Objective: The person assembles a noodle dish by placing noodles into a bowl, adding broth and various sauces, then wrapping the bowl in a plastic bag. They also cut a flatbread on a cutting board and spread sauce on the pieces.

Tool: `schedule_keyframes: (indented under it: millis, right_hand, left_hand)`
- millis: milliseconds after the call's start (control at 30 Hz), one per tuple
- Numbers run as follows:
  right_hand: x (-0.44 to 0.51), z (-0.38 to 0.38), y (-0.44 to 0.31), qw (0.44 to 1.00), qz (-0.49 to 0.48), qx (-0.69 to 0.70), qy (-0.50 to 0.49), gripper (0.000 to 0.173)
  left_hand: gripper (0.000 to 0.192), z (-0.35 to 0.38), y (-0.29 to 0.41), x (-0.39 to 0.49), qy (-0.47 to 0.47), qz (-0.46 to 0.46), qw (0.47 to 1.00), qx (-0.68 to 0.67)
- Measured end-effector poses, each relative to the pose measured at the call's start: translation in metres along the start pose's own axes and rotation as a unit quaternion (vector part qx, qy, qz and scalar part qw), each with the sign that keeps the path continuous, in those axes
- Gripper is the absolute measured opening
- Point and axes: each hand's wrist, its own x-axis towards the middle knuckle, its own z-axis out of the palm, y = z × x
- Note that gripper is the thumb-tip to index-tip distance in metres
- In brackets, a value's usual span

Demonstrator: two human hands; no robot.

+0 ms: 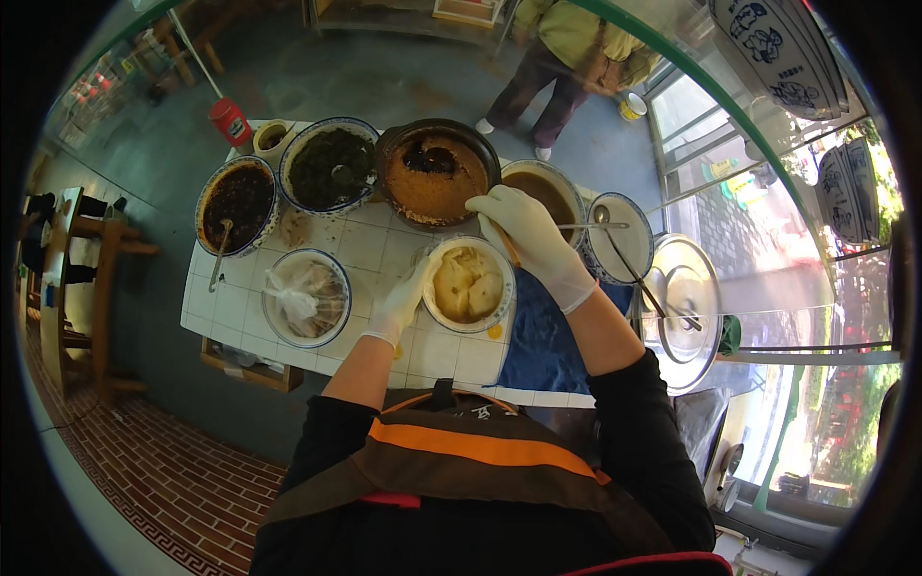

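Observation:
A white bowl [506, 309] of soft, pale yellow pieces in brownish liquid, perhaps tofu pudding, stands on the white-tiled table [432, 354] before me. My left hand [405, 297], in a thin whitish glove, grips this bowl at its left rim. Above the bowl's right rim, my gloved right hand [531, 229] pinches a slim tan-brown utensil [506, 245]; its working end cannot be made out. Just beyond the hands is a dark clay pot [492, 147] of tan paste with a dark patch. Behind my right hand sits a bowl of brown liquid [522, 185], partly covered.
Left are bowls of dark sauce with a spoon [238, 198], dark green food [328, 169] and bagged food [306, 295]. Right are a bowl with ladles [623, 252], a blue cloth [540, 345] and a round metal lid [684, 288]. A person [547, 72] stands beyond the glass guard.

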Motion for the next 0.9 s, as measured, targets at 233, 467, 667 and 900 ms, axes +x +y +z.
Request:
schedule_keyframes:
  millis: [233, 467, 667, 900]
  right_hand:
    - [0.001, 0.026, 0.041, 0.844, 0.302, 0.423, 0.132, 0.020]
    - [-0.011, 0.018, 0.055, 0.836, 0.303, 0.442, 0.120, 0.021]
    - [-0.014, 0.009, 0.046, 0.803, 0.327, 0.476, 0.148, 0.020]
    - [-0.027, -0.009, 0.038, 0.806, 0.320, 0.475, 0.152, 0.022]
  left_hand:
    - [0.057, 0.006, -0.009, 0.010, -0.031, 0.147, 0.983, 0.109]
    - [0.046, 0.002, 0.017, -0.023, 0.058, 0.125, 0.973, 0.186]
    - [0.047, -0.036, 0.004, -0.016, 0.076, 0.165, 0.982, 0.057]
    - [0.058, -0.048, 0.014, -0.026, 0.113, 0.125, 0.982, 0.081]
